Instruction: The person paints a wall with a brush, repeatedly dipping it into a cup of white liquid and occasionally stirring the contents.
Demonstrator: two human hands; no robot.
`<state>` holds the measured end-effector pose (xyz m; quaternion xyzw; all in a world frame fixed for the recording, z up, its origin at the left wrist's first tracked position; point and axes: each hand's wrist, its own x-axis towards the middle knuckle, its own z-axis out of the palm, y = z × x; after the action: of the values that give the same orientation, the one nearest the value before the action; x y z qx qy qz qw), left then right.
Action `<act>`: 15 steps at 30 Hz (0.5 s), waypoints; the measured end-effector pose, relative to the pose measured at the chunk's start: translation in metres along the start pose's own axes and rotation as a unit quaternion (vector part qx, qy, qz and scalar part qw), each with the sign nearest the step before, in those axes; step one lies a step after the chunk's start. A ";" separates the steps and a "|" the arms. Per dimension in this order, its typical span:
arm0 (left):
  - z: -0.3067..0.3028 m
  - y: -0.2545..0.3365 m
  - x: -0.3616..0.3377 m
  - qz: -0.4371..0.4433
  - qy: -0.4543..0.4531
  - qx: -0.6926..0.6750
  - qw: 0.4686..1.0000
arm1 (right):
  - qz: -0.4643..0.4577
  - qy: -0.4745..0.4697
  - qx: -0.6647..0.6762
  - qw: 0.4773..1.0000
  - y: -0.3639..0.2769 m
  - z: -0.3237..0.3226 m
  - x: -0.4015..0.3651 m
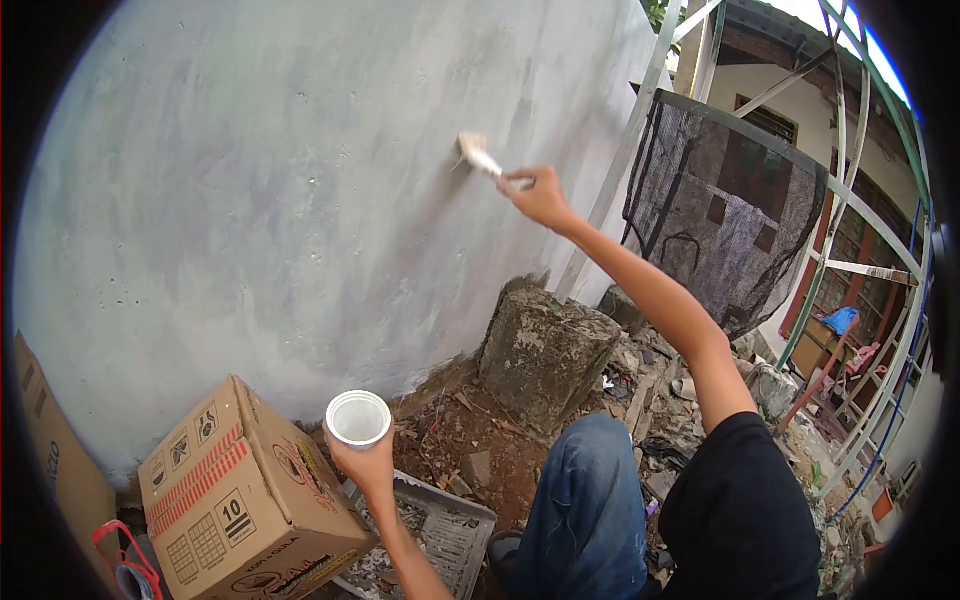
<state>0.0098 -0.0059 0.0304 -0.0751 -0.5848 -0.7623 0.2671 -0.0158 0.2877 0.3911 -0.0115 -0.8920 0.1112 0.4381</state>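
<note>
My right hand [541,198] is closed around the handle of a paintbrush [482,160], with the arm stretched out toward the wall. The pale bristles are right at the surface of the wall [330,200], which carries streaky whitish and grey-blue paint. Low on the left, my left hand [366,462] grips a white plastic cup [358,418] from below and around its side. The cup is upright with its mouth facing up, and its inside looks white. My left fingers are partly hidden behind the cup.
A printed cardboard box [240,490] stands left of the cup, beside a grey plastic tray [455,520]. A large rough stone block [548,350] sits against the wall's foot. Rubble covers the ground at right, below a metal frame [850,190] and dark netting [725,200].
</note>
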 end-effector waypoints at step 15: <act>0.009 -0.005 -0.002 -0.016 -0.006 0.020 1.000 | 0.016 0.080 0.035 0.996 -0.052 -0.119 0.135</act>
<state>0.0076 0.0038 0.0283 -0.0647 -0.6023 -0.7544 0.2530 -0.0018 0.2754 0.5780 -0.0188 -0.8493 0.1479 0.5065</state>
